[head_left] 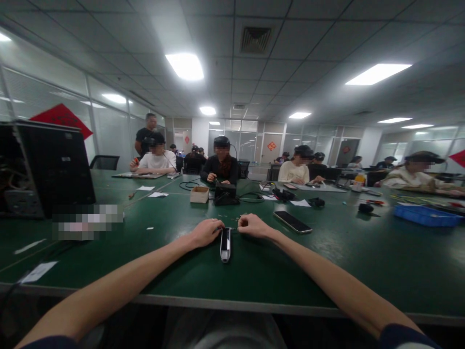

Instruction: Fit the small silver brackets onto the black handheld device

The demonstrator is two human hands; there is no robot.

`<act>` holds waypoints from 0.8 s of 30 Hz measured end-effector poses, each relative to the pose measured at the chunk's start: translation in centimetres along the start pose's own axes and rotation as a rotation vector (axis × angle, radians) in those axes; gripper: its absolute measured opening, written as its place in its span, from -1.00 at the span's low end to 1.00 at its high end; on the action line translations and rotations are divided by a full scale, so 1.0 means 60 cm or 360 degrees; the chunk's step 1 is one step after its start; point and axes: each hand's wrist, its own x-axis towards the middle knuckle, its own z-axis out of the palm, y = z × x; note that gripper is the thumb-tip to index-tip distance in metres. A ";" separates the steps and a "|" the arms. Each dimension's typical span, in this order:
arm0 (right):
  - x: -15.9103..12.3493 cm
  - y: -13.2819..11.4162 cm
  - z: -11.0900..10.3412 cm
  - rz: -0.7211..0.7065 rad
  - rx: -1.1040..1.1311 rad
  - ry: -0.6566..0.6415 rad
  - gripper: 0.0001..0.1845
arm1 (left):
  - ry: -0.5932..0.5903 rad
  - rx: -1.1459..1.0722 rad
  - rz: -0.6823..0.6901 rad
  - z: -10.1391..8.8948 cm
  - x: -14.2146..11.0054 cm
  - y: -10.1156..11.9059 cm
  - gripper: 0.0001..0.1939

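Observation:
A narrow device (pixel 225 245) with a white casing and a dark inner face lies lengthwise on the green table in front of me. My left hand (pixel 206 233) rests to its left, fingers curled and gripping its far end. Just to the right of that end is my right hand (pixel 253 226), thumb and fingertips pinched together. Whatever the pinch holds is too small to make out. Several tiny loose pieces (pixel 232 219) are scattered on the table beyond the hands.
A smartphone (pixel 292 221) lies right of my right hand. Ahead are a small open box (pixel 199 195) and a black device (pixel 224 193) with cables. A blue tray (pixel 426 216) sits far right, a black computer case (pixel 54 167) far left. Other people work across the table.

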 end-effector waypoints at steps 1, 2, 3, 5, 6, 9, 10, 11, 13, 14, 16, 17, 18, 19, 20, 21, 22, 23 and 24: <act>-0.003 0.003 0.000 -0.0006 0.0101 -0.0013 -0.82 | -0.0003 -0.0008 0.0002 -0.001 0.000 0.001 -0.77; -0.005 0.005 0.001 -0.0011 0.0184 -0.0024 -0.79 | -0.0006 -0.0015 0.0006 -0.002 0.000 0.001 -0.77; -0.006 0.006 0.002 -0.0016 0.0248 -0.0028 -0.76 | -0.0007 -0.0021 0.0011 -0.002 -0.001 0.001 -0.77; -0.007 0.006 0.006 -0.0023 0.0323 -0.0001 -0.70 | -0.0007 -0.0025 0.0014 -0.002 -0.001 0.000 -0.78; -0.007 0.005 0.008 -0.0030 0.0339 0.0015 -0.69 | -0.0005 -0.0026 0.0016 -0.001 -0.001 -0.001 -0.78; -0.008 0.001 0.014 -0.0075 0.0355 0.0050 -0.72 | -0.0001 -0.0021 0.0014 0.001 0.000 -0.003 -0.78; -0.009 0.000 0.016 -0.0094 0.0357 0.0066 -0.74 | -0.0001 -0.0016 0.0013 0.001 0.000 -0.003 -0.78; -0.010 -0.002 0.018 -0.0114 0.0357 0.0088 -0.75 | -0.0001 -0.0012 0.0010 0.001 0.000 -0.002 -0.78; -0.010 -0.005 0.022 -0.0147 0.0344 0.0159 -0.78 | -0.0001 -0.0008 0.0006 -0.001 0.000 0.000 -0.78; -0.010 -0.007 0.025 -0.0160 0.0330 0.0195 -0.79 | -0.0003 -0.0008 0.0005 -0.002 0.000 0.002 -0.78; -0.010 -0.010 0.030 -0.0183 0.0298 0.0265 -0.80 | -0.0009 -0.0006 0.0001 -0.004 0.000 0.004 -0.78; -0.010 -0.012 0.033 -0.0195 0.0290 0.0289 -0.80 | -0.0012 -0.0002 -0.0003 -0.004 0.000 0.005 -0.77; -0.010 -0.014 0.036 -0.0205 0.0286 0.0307 -0.79 | -0.0013 0.0004 -0.0008 -0.005 0.000 0.006 -0.77; -0.010 -0.016 0.038 -0.0215 0.0282 0.0321 -0.79 | -0.0012 0.0009 -0.0010 -0.005 0.000 0.006 -0.77; -0.011 -0.017 0.040 -0.0224 0.0277 0.0331 -0.79 | -0.0010 0.0013 -0.0012 -0.005 0.000 0.006 -0.77; -0.011 -0.019 0.041 -0.0233 0.0265 0.0332 -0.79 | -0.0006 0.0013 -0.0011 -0.005 0.000 0.006 -0.77; -0.011 -0.019 0.040 -0.0245 0.0248 0.0320 -0.79 | -0.0003 0.0010 -0.0009 -0.004 -0.001 0.006 -0.77; -0.011 -0.019 0.038 -0.0266 0.0221 0.0297 -0.78 | -0.0001 0.0005 -0.0008 -0.004 -0.001 0.005 -0.77; -0.011 -0.017 0.034 -0.0293 0.0182 0.0265 -0.76 | -0.0003 0.0000 -0.0009 -0.003 -0.001 0.005 -0.77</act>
